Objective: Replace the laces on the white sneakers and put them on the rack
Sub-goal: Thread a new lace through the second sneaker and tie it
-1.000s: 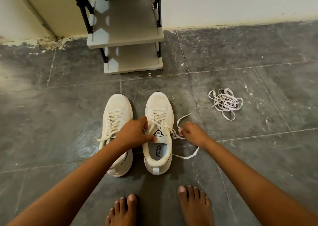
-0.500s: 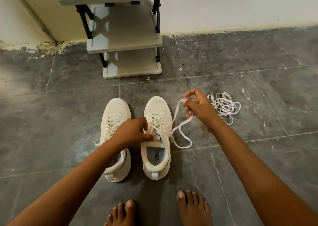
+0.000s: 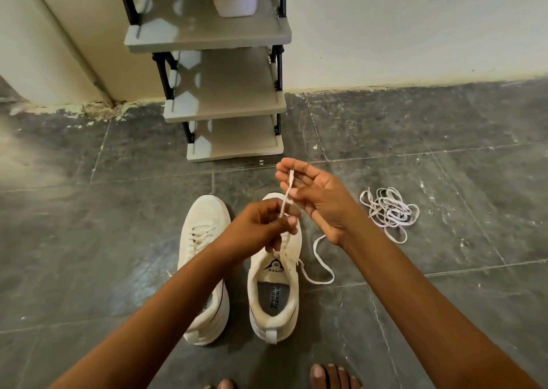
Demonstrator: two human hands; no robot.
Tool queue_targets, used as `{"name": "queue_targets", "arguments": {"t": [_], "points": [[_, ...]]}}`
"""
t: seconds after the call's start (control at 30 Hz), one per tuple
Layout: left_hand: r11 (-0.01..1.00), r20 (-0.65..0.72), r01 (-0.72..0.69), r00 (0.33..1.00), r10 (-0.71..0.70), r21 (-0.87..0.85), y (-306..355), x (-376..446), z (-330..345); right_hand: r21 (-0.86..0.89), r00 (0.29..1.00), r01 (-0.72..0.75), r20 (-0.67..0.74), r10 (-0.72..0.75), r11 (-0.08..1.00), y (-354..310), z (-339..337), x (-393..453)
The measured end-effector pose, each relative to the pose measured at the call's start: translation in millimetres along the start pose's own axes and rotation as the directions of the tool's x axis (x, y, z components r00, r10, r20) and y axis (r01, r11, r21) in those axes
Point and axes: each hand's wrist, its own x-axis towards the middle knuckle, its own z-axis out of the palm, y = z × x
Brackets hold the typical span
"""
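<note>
Pinching one flat woven lace point(image 3: 286, 199), both hands, left hand point(image 3: 261, 228) and right hand point(image 3: 320, 199), above smooth white sneaker point(image 3: 274, 288)

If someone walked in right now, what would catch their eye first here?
Probably the two hands raised over the sneakers in the middle of the floor: the left hand and the right hand both hold one white lace that runs down to the right sneaker. Next, the loose tangle of laces on the dark tiles to the right, and the grey shoe rack against the wall behind.
</note>
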Motion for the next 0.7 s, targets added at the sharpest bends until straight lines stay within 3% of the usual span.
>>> {"name": "queue_targets", "arguments": {"t": [0.13,0.23,0.33,0.4,0.47,0.53,0.57,0.63,0.7], "points": [[0.981,-0.091,0.06,0.995,-0.043,0.183,-13,-4,-23,-0.16,0.948,0.125,-0.27,-0.165,0.979,0,-17,11],[0.95,-0.106,0.057,0.994,-0.026,0.306,-19,-9,-37,-0.249,0.937,0.113,-0.296,-0.187,0.962,7,-28,17],[0.853,-0.093,0.069,0.995,-0.024,0.518,-25,-10,-47,-0.495,0.934,0.078,-0.266,-0.236,0.865,22,-36,22],[0.798,-0.141,0.112,0.989,-0.035,0.592,-29,-10,-55,-0.713,0.927,0.022,-0.248,-0.282,0.7,31,-43,23],[0.717,-0.208,0.132,0.978,0.018,0.684,-29,-11,-60,-0.885,0.916,-0.071,-0.241,-0.322,0.461,39,-51,18],[0.619,-0.233,0.122,0.967,0.101,0.776,-25,-14,-61,-0.967,0.916,-0.091,-0.176,-0.361,0.239,46,-49,9],[0.585,-0.204,0.088,0.97,0.136,0.807,-21,-15,-59,-0.97,0.926,-0.033,-0.121,-0.359,0.24,48,-43,5],[0.555,-0.07,-0.044,0.981,0.183,0.831,-12,-14,-52,-0.856,0.978,0.1,-0.008,-0.207,0.507,47,-24,-1],[0.535,0.043,-0.166,0.971,0.235,0.828,-5,-12,-46,-0.652,0.985,0.046,0.157,0.075,0.757,46,-4,-6]]}}
